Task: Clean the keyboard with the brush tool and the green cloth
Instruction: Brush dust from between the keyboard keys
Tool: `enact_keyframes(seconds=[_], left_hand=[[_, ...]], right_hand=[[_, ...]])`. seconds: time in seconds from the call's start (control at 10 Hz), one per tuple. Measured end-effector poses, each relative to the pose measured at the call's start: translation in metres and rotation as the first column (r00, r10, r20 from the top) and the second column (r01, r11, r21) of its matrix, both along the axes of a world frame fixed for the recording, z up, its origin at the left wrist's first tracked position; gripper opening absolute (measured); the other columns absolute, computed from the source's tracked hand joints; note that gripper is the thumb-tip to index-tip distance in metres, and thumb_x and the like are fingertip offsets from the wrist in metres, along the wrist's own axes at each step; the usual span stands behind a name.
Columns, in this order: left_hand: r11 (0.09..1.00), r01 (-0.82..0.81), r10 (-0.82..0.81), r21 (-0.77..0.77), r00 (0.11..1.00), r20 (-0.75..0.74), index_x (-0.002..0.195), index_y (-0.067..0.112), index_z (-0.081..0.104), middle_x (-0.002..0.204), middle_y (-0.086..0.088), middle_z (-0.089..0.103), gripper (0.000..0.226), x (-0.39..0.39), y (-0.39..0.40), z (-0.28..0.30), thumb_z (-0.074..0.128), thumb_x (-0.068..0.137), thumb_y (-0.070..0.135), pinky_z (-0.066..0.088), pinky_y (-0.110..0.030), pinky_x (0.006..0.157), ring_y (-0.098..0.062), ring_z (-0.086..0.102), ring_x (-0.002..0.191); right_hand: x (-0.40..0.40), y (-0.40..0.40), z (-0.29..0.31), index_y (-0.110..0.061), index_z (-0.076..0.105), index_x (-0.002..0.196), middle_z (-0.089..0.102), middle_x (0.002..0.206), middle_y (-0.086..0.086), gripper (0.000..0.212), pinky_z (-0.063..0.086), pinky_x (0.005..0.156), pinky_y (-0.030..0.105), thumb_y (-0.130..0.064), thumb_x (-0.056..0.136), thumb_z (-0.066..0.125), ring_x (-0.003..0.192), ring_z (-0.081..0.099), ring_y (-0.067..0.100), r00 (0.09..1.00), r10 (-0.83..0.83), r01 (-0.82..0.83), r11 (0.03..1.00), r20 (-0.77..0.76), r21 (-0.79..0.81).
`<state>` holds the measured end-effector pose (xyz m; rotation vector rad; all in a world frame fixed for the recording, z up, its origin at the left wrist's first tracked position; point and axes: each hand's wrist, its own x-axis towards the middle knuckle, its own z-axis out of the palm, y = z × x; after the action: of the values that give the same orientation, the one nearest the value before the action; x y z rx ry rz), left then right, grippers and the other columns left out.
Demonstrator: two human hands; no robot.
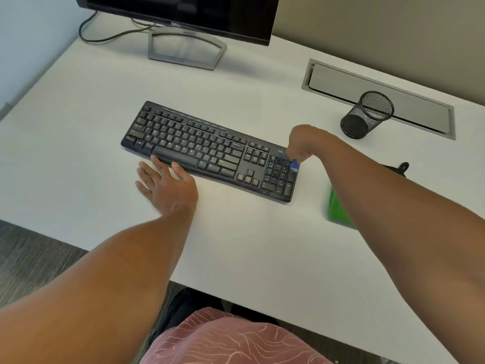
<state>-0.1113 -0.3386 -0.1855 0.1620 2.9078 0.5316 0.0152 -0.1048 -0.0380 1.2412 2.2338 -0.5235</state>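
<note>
**Brush at the number pad, cloth half hidden**

Little of the brush tool [295,165] shows: only a small blue and white tip pokes out below the right hand [301,143], and its handle is buried in the curled fingers that pinch it. The green cloth [337,207] lies on the table [249,245] at 4 o'clock of the keyboard [210,151]; the right forearm crosses over it and hides its right part. A dark object [402,168] peeks out behind that same forearm, too covered to identify. The monitor [183,11] at 12 o'clock is cut off by the top edge.

The right hand is bent down at the wrist, knuckles up, with the brush tip on the top right keys of the number pad. The left hand [165,185] lies flat on the table with fingers spread, its thumb and forefinger touching the keyboard's near edge below the space bar. A mesh cup [367,114] lies tipped at 2 o'clock.
</note>
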Motion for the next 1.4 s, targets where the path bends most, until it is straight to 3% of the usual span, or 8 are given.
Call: enact_keyframes(seconds=[0.3,0.5,0.7,0.8,1.0,1.2,1.3,1.4], left_hand=[[1.0,-0.001,0.001,0.005,1.0,-0.004,0.162,0.019,0.004,0.169,-0.011,0.002,0.064,0.0,0.0,-0.001,0.013,0.106,0.046,-0.006,-0.045,0.125,-0.023,-0.004,0.156],[1.0,-0.003,0.003,0.002,1.0,-0.002,0.162,0.019,0.004,0.169,-0.011,0.001,0.064,-0.001,0.0,-0.002,0.012,0.105,0.046,-0.006,-0.045,0.125,-0.023,-0.004,0.156],[1.0,-0.006,0.006,-0.004,1.0,-0.005,0.162,0.019,0.004,0.169,-0.011,0.002,0.064,-0.001,0.0,-0.004,0.012,0.105,0.046,-0.006,-0.045,0.125,-0.023,-0.004,0.156],[1.0,-0.005,0.005,-0.007,1.0,-0.002,0.162,0.019,0.003,0.169,-0.011,0.001,0.064,-0.001,0.001,-0.003,0.012,0.105,0.046,-0.006,-0.045,0.125,-0.023,-0.005,0.156],[1.0,-0.001,0.001,-0.007,1.0,-0.004,0.162,0.019,0.003,0.169,-0.011,0.0,0.064,-0.001,0.0,-0.002,0.012,0.105,0.046,-0.006,-0.045,0.126,-0.023,-0.005,0.156],[1.0,-0.002,0.002,0.001,1.0,-0.007,0.162,0.019,0.004,0.169,-0.01,0.001,0.064,-0.001,0.001,-0.004,0.012,0.105,0.047,-0.005,-0.045,0.126,-0.023,-0.005,0.156],[1.0,-0.004,0.004,0.004,1.0,-0.009,0.162,0.019,0.004,0.169,-0.011,0.002,0.064,-0.001,0.001,-0.003,0.013,0.105,0.046,-0.005,-0.045,0.126,-0.023,-0.004,0.156],[1.0,-0.007,0.007,0.005,1.0,-0.005,0.162,0.018,0.004,0.169,-0.011,0.002,0.064,-0.001,0.001,-0.002,0.013,0.105,0.046,-0.006,-0.045,0.126,-0.023,-0.004,0.156]], right_hand=[[0.001,0.007,-0.008,-0.012,0.033,0.053,0.036,0.058,0.002,0.036,0.024,0.045,0.024,0.004,0.079,0.052,0.05,0.032,0.016,0.961,-0.157,0.174,0.983,-0.229,0.055],[0.002,0.004,-0.013,-0.011,0.044,0.062,0.053,0.075,0.01,0.026,0.054,0.065,0.03,-0.003,0.082,0.058,0.072,0.057,0.029,0.848,-0.379,0.368,0.924,-0.37,-0.103],[0.0,0.004,0.002,-0.011,0.042,0.056,0.045,0.055,0.003,0.032,0.027,0.046,0.022,0.001,0.085,0.044,0.055,0.042,0.017,0.851,-0.436,0.44,0.896,-0.293,-0.057],[-0.01,0.007,-0.002,-0.014,0.038,0.061,0.045,0.059,0.004,0.034,0.051,0.067,0.024,0.0,0.089,0.049,0.07,0.049,0.022,0.74,-0.502,0.473,0.862,-0.448,-0.184],[0.002,0.001,-0.014,-0.009,0.04,0.061,0.043,0.069,0.005,0.028,0.032,0.044,0.022,0.006,0.081,0.053,0.055,0.042,0.016,0.874,-0.367,0.393,0.919,-0.318,0.019],[-0.007,0.008,0.002,-0.01,0.052,0.065,0.057,0.053,0.005,0.026,0.042,0.054,0.023,-0.005,0.09,0.055,0.06,0.044,0.019,0.77,-0.481,0.456,0.875,-0.42,-0.165],[-0.001,0.006,-0.008,-0.012,0.04,0.059,0.043,0.06,0.002,0.043,0.029,0.05,0.022,-0.023,0.097,0.056,0.055,0.037,0.018,0.844,-0.388,0.352,0.922,-0.37,-0.163],[0.01,0.002,-0.008,-0.008,0.042,0.061,0.045,0.069,0.008,0.028,0.031,0.046,0.025,-0.003,0.086,0.053,0.061,0.045,0.024,0.832,-0.434,0.438,0.896,-0.346,-0.071]])
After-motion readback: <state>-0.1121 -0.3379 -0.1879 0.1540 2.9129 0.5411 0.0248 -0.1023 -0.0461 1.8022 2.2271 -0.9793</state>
